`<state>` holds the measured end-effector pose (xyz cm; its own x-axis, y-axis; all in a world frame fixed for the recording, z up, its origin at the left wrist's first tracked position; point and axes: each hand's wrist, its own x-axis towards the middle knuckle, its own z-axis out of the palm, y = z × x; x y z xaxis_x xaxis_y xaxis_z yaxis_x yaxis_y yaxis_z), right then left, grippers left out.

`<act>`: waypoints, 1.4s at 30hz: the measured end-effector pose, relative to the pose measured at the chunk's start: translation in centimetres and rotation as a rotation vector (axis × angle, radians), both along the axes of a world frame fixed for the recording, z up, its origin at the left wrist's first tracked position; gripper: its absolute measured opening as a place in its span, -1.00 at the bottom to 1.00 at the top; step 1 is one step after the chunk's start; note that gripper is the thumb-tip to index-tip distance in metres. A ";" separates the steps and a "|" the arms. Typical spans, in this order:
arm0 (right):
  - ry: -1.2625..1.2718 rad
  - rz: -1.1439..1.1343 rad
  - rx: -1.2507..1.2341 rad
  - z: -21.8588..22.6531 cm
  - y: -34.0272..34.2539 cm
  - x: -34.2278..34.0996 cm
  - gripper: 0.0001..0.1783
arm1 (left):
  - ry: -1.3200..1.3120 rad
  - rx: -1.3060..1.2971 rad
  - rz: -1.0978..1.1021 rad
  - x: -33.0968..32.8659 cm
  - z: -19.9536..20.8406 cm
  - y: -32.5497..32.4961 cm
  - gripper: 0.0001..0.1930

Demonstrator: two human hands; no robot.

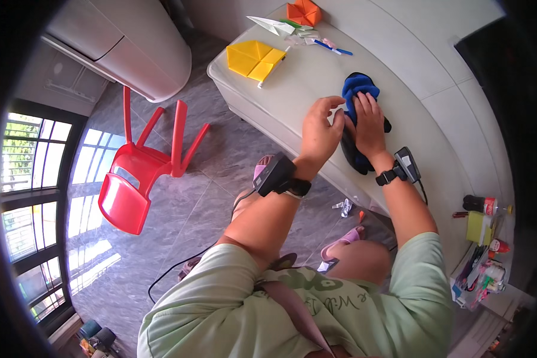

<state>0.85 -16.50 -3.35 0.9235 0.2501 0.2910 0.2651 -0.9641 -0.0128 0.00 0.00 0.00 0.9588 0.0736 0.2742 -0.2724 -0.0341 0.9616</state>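
Left wrist unit [275,174]: Because its black cable [172,277] hangs in a loose loop beside the body, a quick reach could snag it and jerk the arm.
Right wrist unit [407,164]: bulky, strapped on, its own lead trailing; a rolling forearm might knock it askew.
Left hand [321,128]: here it hovers, thumb and fingertips curled with a narrow gap between them, apparently holding nothing; a hasty pinch there could miss, or catch just one layer.
Right hand [369,122]: fingers lie long over the blue cloth, but whether they pinch it, I cannot tell; press too lightly and the cloth could skid.
Blue-and-black fabric piece [358,83]: it's right under that hand, rumpled, black end near the front edge; its exact kind is unclear. A hard tug bodyward could drag it over.
White low cabinet [307,80]: the top looks smooth, so poor friction would be the culprit in any slide.
Dark-drink bottle [480,204]: out right, past the elbow; a wide swing could topple it.
Yellow folded paper [253,59]: over at the far end, apart from both hands; a sweeping arm could crease it.
Orange folded paper [304,12]: farther yet, same danger, though less likely.
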 end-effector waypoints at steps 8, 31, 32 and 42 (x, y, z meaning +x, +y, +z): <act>0.783 0.140 0.215 12.5 -2.7 8.4 -0.51 | 0.084 -0.049 -0.056 -0.9 1.1 0.7 -0.79; -0.107 -0.047 0.181 0.5 11.9 23.8 -0.65 | 0.211 -0.083 -0.016 1.1 0.8 6.8 -0.83; -0.083 -0.037 0.161 0.9 11.7 23.3 -0.67 | 0.232 -0.103 -0.030 1.0 1.0 6.6 -0.83; -0.218 0.052 0.285 4.7 5.3 15.3 -0.83 | 0.245 -0.095 -0.089 0.1 1.3 4.4 -0.85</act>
<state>16.12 -11.21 1.39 0.8201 0.1753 0.5446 0.3395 -0.9154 -0.2165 0.13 4.37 1.33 0.9996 0.0000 0.0289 -0.0289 0.0729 0.9969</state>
